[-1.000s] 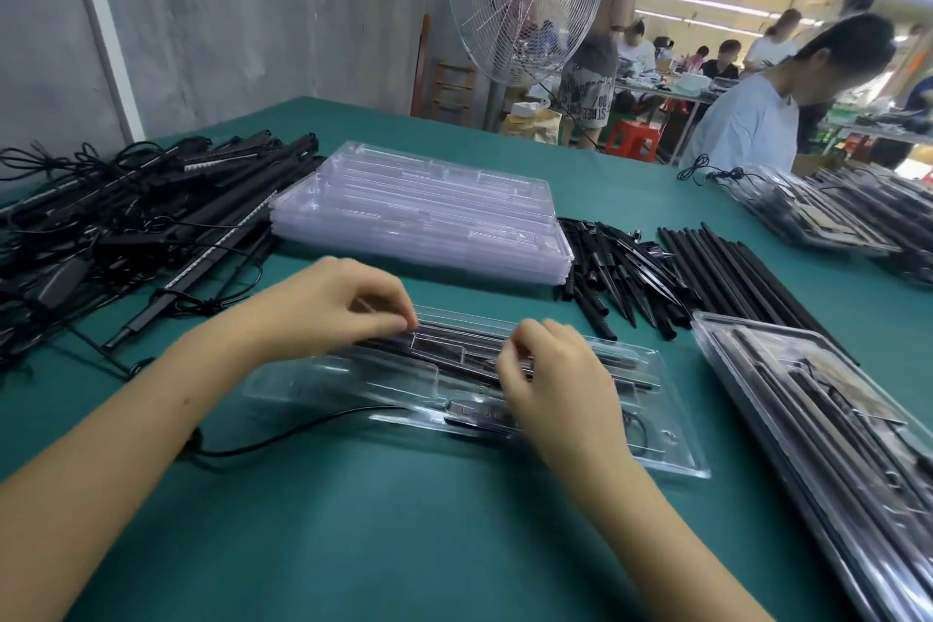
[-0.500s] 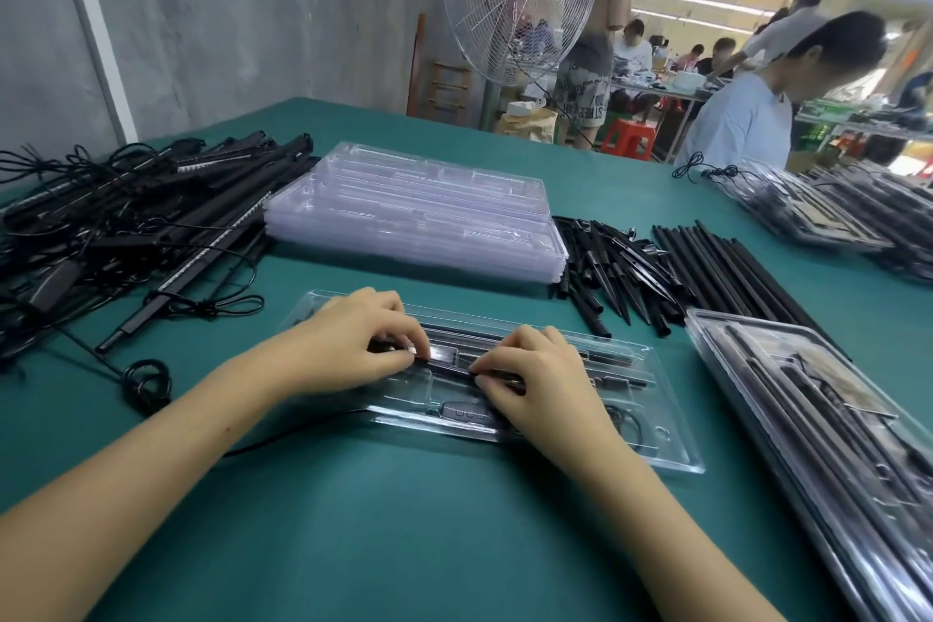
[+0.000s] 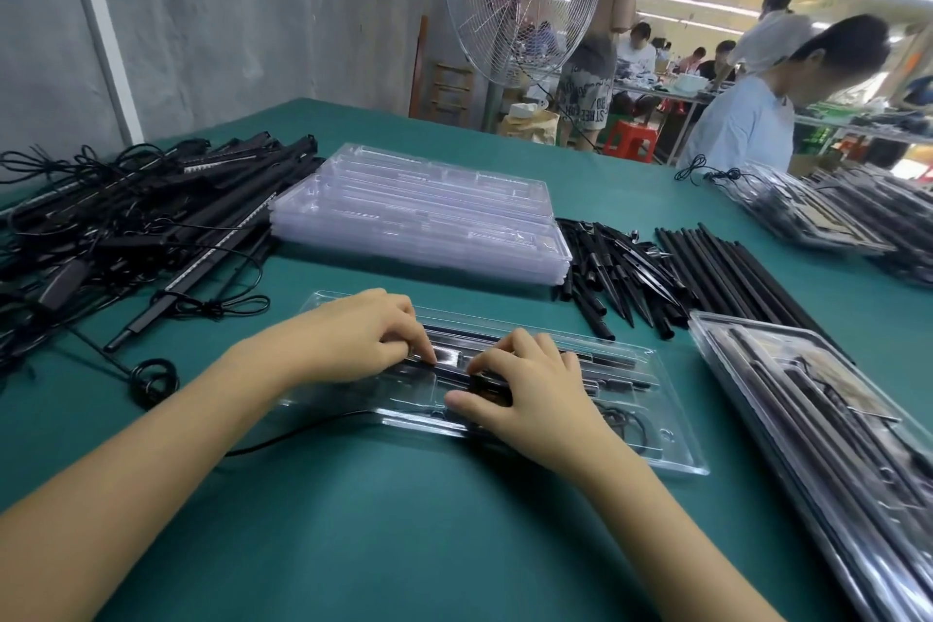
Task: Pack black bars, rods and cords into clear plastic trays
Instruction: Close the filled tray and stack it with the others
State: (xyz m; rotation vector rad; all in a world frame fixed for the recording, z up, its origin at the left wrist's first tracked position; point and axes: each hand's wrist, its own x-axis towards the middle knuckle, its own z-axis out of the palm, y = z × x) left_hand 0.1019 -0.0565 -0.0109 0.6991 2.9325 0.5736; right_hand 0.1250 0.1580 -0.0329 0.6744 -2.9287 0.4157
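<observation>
Green cloth covers the table (image 3: 404, 545) right in front of me, and both my forearms reach across it to the clear tray (image 3: 671, 434) lying flat just ahead. A thin black cord (image 3: 282, 437) trails out from the tray's near edge toward my left arm. My right hand (image 3: 535, 389) sits over the middle of the tray, thumb and bent fingers pinching a black bar (image 3: 449, 373) that lies in one of the moulded channels. My left hand (image 3: 363, 333) is just beside it, fingers curled down with the tips on the same bar; I cannot tell where that thumb is. More dark bars lie in the tray's far channels, and a cord is looped in its right end. To my right a pile of packed trays (image 3: 808, 419) runs off the lower corner, and to my left a small coiled cord (image 3: 154, 381) lies on the cloth. Beyond the tray lie short pointed rods (image 3: 616, 278) in a loose heap, with long straight rods (image 3: 747, 278) beside them. A stack of empty trays (image 3: 419, 217) sits left of those, and further left a tangled heap of bars and cords (image 3: 151, 227). More filled trays (image 3: 833, 212) rest at the far right edge, near a person in a pale shirt (image 3: 747, 126). A wire-caged fan (image 3: 520, 0) stands behind the table.
</observation>
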